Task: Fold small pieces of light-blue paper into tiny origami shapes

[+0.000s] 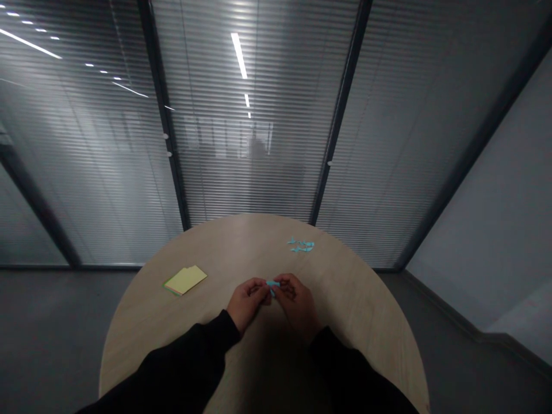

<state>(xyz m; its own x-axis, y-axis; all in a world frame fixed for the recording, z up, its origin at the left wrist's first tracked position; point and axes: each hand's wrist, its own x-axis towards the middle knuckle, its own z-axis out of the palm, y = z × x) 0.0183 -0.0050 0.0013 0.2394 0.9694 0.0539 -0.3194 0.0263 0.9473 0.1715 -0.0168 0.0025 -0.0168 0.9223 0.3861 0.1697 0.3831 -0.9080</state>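
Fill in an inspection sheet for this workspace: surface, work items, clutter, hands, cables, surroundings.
Surface: round light wood table, dimly lit, in shadow near the person.
Work items: one small blue paper piece, held above the table's middle between both hands.
Clutter: yellow paper stack lying flat to the left; a few blue folded pieces grouped near the far edge. Their exact shape is too small to tell.
Hands: left hand and right hand meet fingertip to fingertip, both pinching the paper; dark sleeves.
Cables: nothing seen.
Surroundings: glass wall with closed blinds and dark frames, ceiling lights reflected in it; grey floor.
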